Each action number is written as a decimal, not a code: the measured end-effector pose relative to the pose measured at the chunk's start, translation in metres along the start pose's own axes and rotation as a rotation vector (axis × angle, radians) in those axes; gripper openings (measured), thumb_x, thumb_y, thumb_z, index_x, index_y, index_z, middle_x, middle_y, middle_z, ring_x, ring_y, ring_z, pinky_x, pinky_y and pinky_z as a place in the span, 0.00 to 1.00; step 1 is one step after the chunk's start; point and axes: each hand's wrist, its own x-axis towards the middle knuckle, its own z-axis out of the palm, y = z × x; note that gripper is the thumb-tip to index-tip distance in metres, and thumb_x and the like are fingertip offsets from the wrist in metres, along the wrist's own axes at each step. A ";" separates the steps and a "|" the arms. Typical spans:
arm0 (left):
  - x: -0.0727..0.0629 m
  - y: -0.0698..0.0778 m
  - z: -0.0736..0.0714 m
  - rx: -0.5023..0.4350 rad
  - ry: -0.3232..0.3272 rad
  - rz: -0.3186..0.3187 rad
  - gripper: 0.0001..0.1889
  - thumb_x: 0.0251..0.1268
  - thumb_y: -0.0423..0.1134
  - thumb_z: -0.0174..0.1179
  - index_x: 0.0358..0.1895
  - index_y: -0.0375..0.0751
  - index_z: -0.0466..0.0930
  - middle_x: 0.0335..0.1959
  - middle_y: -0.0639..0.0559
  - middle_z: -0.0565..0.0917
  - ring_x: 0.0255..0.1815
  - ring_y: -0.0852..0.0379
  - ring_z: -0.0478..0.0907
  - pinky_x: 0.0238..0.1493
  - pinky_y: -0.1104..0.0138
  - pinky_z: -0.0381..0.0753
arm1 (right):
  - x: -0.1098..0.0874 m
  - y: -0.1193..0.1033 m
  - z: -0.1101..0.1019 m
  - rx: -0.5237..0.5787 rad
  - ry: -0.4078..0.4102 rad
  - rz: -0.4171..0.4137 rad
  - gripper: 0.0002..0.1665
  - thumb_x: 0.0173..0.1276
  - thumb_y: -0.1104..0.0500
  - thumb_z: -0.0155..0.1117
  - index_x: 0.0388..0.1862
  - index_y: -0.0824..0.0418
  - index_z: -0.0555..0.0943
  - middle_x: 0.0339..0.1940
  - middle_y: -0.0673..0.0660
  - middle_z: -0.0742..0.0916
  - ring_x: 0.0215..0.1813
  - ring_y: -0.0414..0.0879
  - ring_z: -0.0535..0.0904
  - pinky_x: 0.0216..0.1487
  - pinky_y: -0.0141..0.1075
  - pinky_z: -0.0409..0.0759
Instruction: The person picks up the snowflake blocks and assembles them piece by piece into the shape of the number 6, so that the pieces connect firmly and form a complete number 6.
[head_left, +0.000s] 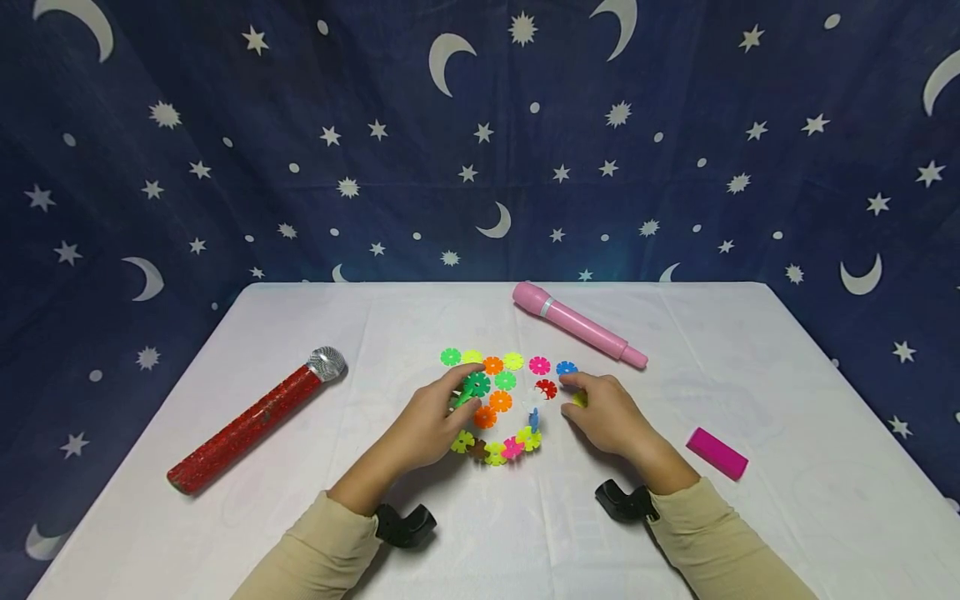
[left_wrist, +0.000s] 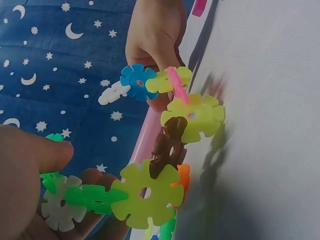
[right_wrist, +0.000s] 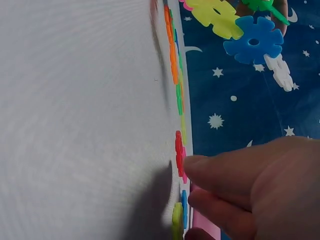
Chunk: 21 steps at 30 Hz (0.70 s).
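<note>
From far off, I watch the left hand [head_left: 431, 421] hold the green and white end of a chain [head_left: 495, 457] of flat flower discs, its thumb on one side and its fingers curled round the other. The right hand [head_left: 611, 412] has thumb and fingers half bent with a gap, and I see nothing held there; whether the tips touch the yellow disc [head_left: 581, 399] beside them, I can't tell. On the head camera's clock, with the chain in the middle, it curves above the table [head_left: 487, 542] from the left hand at nine, round past six, and toward three, where a blue link [left_wrist: 131, 80] and a white link [left_wrist: 112, 93] make the free end. I think it is very light: thin, stiff, smooth plastic that may slip a bit. The discs look tough, but the joins could twist or pop apart, so I'd pinch an end disc across its flat face, close to the join, and hold up the far end too. Loose discs [head_left: 501, 403] lie at twelve, and a red disc [head_left: 550, 388] near two. Farther out are a pink stick [head_left: 585, 327] at one, a pink block [head_left: 717, 454] at three and a red mic [head_left: 251, 429] at nine. Behind hangs a blue cloth [head_left: 405, 100] with moons and stars.
</note>
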 end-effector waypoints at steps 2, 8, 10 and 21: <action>0.000 0.001 0.000 -0.003 0.003 0.000 0.25 0.73 0.35 0.59 0.71 0.44 0.69 0.52 0.44 0.82 0.52 0.48 0.80 0.55 0.52 0.77 | -0.001 0.001 -0.001 -0.040 0.015 0.002 0.23 0.65 0.63 0.68 0.60 0.67 0.81 0.57 0.66 0.84 0.58 0.65 0.74 0.61 0.58 0.71; 0.000 0.002 0.001 -0.011 0.005 -0.011 0.25 0.73 0.35 0.59 0.71 0.45 0.69 0.53 0.43 0.82 0.51 0.47 0.80 0.54 0.52 0.78 | -0.001 0.004 -0.006 -0.102 0.013 0.064 0.21 0.64 0.67 0.66 0.56 0.72 0.81 0.50 0.68 0.84 0.54 0.64 0.77 0.59 0.58 0.73; 0.000 0.002 0.001 -0.012 0.007 -0.015 0.25 0.73 0.35 0.59 0.71 0.46 0.70 0.53 0.44 0.82 0.51 0.48 0.80 0.54 0.52 0.79 | -0.001 0.004 -0.008 -0.069 0.019 0.067 0.20 0.63 0.68 0.66 0.55 0.72 0.81 0.45 0.66 0.84 0.49 0.61 0.79 0.56 0.56 0.74; 0.000 0.004 0.003 -0.016 -0.017 -0.031 0.26 0.73 0.35 0.59 0.72 0.44 0.69 0.51 0.47 0.83 0.43 0.55 0.78 0.46 0.58 0.78 | -0.007 -0.017 -0.013 0.351 0.232 -0.105 0.09 0.62 0.64 0.74 0.40 0.64 0.84 0.29 0.53 0.87 0.29 0.45 0.84 0.30 0.33 0.80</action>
